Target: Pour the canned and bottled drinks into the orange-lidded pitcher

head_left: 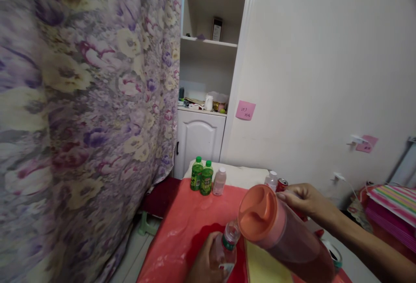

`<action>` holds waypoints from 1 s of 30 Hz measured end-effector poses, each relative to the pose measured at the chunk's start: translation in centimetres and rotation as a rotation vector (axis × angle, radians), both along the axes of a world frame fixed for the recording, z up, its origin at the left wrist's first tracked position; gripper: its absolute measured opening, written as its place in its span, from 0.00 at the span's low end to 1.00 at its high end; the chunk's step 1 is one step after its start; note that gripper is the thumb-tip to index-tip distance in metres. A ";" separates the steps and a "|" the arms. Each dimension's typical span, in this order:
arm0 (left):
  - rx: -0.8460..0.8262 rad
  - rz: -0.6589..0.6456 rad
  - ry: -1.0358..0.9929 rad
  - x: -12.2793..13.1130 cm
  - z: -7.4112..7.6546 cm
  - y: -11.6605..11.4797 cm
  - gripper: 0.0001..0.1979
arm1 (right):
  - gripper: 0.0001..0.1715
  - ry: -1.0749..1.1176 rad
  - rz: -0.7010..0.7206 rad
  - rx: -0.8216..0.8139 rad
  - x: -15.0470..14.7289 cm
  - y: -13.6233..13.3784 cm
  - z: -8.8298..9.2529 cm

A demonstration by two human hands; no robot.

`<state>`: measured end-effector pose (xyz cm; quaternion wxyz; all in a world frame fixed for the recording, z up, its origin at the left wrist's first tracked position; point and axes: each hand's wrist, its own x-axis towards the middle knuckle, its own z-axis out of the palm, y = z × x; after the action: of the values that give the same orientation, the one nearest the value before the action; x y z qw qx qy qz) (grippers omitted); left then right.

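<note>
My left hand (pixel 205 260) is wrapped round a clear plastic bottle (pixel 224 252), uncapped, with a green band below its neck. Gripping the handle side of a pitcher (pixel 300 246) is my right hand (pixel 300 200). The pitcher is see-through with an orange lid (pixel 258 213) and a pinkish tint inside. It tilts toward the left, with the lid's edge right beside the bottle's mouth. Whether liquid is flowing I cannot tell. Farther back stand two green-capped bottles (pixel 206 181) and a white-capped pinkish bottle (pixel 219 182).
A red cloth (pixel 172 248) covers the table, with a yellow sheet (pixel 263 263) under the pitcher. Another clear bottle (pixel 272 180) and a red can (pixel 282 184) stand behind the pitcher. A floral curtain (pixel 97 122) hangs at left; a white cabinet (pixel 201 133) stands behind.
</note>
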<state>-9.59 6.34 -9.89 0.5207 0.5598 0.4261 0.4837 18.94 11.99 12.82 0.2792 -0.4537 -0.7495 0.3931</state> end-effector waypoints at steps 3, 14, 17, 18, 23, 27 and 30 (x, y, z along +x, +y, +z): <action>-0.025 0.028 -0.042 0.0 -0.1 0.2 0.37 | 0.36 0.007 0.002 0.003 -0.1 0.0 0.0; -0.032 0.001 -0.119 0.2 0.2 0.1 0.36 | 0.36 -0.027 0.026 0.014 0.3 0.5 -0.3; -0.038 0.029 -0.085 0.3 0.1 0.3 0.35 | 0.36 -0.037 0.024 0.017 0.2 0.4 -0.2; -0.041 0.034 -0.085 0.3 0.1 0.3 0.35 | 0.36 -0.041 0.025 0.021 0.1 0.4 -0.1; -0.048 0.028 -0.098 0.4 0.2 0.2 0.34 | 0.37 -0.050 0.025 0.019 -0.2 0.3 0.0; -0.057 0.039 -0.120 0.5 0.0 0.2 0.34 | 0.37 -0.045 0.017 -0.003 -0.4 0.2 0.1; -0.060 0.042 -0.126 0.5 -0.2 0.3 0.34 | 0.37 -0.050 0.009 0.017 -0.6 0.0 0.3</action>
<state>-9.08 6.67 -10.07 0.5527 0.5033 0.4183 0.5159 18.38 12.02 13.11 0.2623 -0.4575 -0.7617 0.3764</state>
